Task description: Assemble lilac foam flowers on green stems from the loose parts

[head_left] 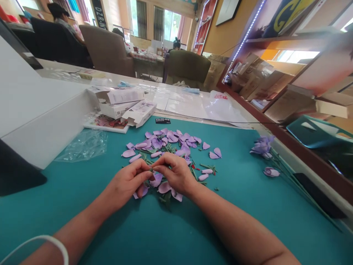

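Pinching green stem, between both hands' fingers

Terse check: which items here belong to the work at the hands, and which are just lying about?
In use: left hand and right hand pinching a green stem piece; lilac petals; green stem bits; assembled lilac flowers.

Lying about: white cartons; printed booklet; clear plastic bag; black card.
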Motion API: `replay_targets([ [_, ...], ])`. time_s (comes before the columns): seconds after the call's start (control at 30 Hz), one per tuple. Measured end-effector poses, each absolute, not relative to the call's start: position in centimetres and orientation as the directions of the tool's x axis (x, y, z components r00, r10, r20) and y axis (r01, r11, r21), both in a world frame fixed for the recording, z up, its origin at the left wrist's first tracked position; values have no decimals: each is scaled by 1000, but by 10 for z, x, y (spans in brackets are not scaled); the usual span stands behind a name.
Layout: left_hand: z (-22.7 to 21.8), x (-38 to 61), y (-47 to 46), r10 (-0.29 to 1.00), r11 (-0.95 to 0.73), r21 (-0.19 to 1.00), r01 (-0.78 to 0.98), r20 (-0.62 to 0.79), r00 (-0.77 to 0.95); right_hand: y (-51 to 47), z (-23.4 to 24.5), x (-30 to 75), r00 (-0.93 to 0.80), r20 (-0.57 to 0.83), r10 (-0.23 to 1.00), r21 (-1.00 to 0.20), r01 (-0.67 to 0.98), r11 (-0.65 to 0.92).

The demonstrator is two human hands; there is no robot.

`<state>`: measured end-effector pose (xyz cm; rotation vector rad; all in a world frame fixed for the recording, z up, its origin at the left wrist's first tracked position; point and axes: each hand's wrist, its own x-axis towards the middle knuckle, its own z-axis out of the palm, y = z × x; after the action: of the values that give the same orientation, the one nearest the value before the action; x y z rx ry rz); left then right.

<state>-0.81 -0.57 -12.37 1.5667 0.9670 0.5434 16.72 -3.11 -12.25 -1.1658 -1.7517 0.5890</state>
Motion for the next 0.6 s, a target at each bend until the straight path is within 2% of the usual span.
replay_targets([
  [0.6, -123, -8, -12, 845, -92, 959, 269, -68, 531, -36, -130, 165, -76, 348, 934, -869, 349, 352],
])
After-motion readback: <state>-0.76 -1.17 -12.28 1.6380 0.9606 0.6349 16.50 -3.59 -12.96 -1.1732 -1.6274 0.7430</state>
